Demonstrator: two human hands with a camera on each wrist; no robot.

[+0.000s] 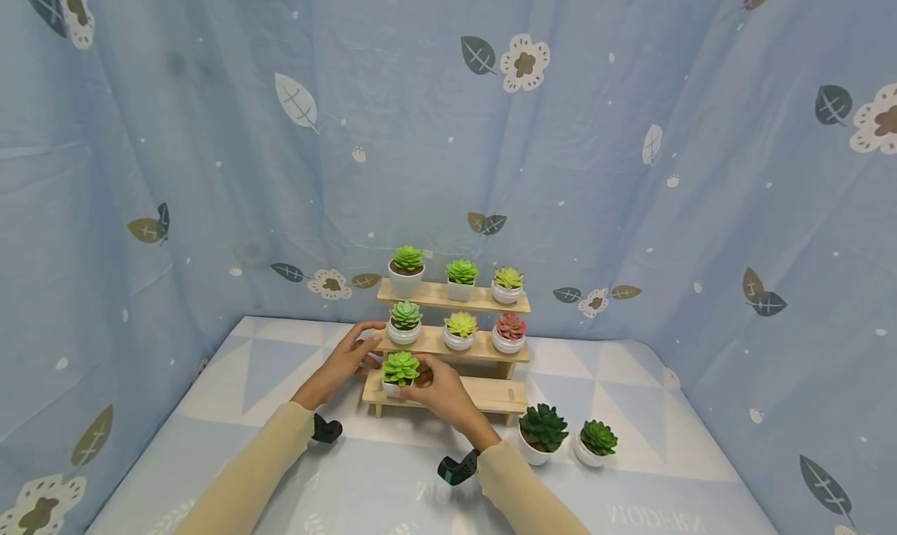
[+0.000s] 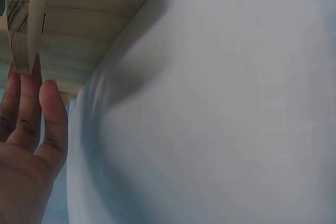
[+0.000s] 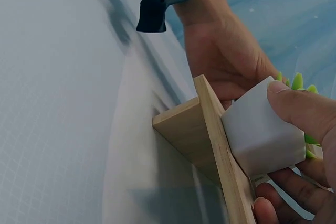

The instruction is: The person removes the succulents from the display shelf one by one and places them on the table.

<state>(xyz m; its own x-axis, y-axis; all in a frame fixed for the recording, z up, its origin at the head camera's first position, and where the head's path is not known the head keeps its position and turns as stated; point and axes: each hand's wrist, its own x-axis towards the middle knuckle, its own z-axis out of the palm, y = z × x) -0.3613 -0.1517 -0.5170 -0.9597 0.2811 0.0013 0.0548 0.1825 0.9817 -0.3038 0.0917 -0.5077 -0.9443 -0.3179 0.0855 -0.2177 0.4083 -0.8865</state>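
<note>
A three-tier wooden stand (image 1: 483, 395) holds small potted succulents. My right hand (image 1: 444, 395) grips a white square pot (image 3: 260, 129) with a bright green succulent (image 1: 401, 368), thumb on one side and fingers on the other. The pot sits at the left end of the bottom shelf, its base right at the board in the right wrist view. My left hand (image 1: 348, 361) is at the stand's left side, with fingers extended. In the left wrist view, its fingertips (image 2: 51, 90) reach up to the wooden end piece (image 2: 26, 30).
Three potted succulents stand on the top shelf (image 1: 430, 293) and three on the middle shelf (image 1: 427, 340). Right of the stand, a larger dark green succulent (image 1: 543, 428) and a smaller one (image 1: 597, 439) rest on the patterned tabletop (image 1: 631, 387). A blue curtain (image 1: 392, 130) hangs behind.
</note>
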